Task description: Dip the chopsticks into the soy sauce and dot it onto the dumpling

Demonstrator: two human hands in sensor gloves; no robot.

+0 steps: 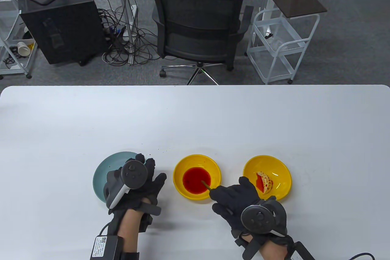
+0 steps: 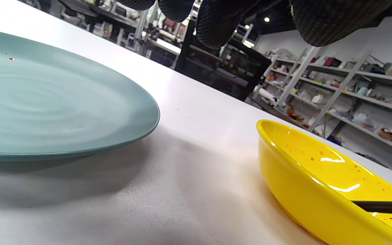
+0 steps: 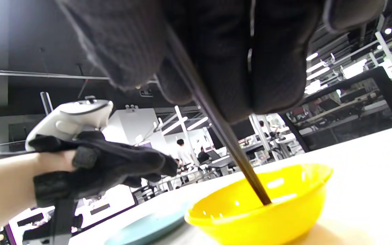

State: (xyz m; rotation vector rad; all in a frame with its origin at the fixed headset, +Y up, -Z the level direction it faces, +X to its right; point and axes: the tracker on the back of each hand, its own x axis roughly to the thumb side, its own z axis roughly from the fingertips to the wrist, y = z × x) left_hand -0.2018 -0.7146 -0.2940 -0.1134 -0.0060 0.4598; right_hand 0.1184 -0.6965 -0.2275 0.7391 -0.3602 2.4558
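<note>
The right hand (image 1: 243, 200) grips the chopsticks (image 1: 206, 184), its gloved fingers (image 3: 216, 61) curled tight around the shafts, and the tips reach into the red soy sauce (image 1: 196, 179) pooled in the middle yellow bowl (image 1: 182, 168). The left hand (image 1: 137, 180) holds nothing; its fingers are spread loosely and it hovers over the near right edge of the teal plate (image 1: 102, 174), with the fingertips (image 2: 216, 25) hanging clear of the table in the left wrist view. To the right of the sauce bowl, near but apart from it, sits a 2nd yellow bowl (image 1: 280, 168) holding the dumpling (image 1: 264, 182), which already shows red on one side. The main risk I see is dripping: the wet tips must cross the bare white table (image 1: 195, 119) between the 2 bowls, and a fast or tilted carry would probably shed drops there; dark specks already lie on the table beyond the plate. A 2nd risk is tipping or sliding the sauce bowl, since the chopsticks enter at a slant close to the near rim and nothing steadies the bowl, so a sideways pull against the wall could slop sauce over. Pressing too hard on the dumpling could also shove it around its smooth bowl.
</note>
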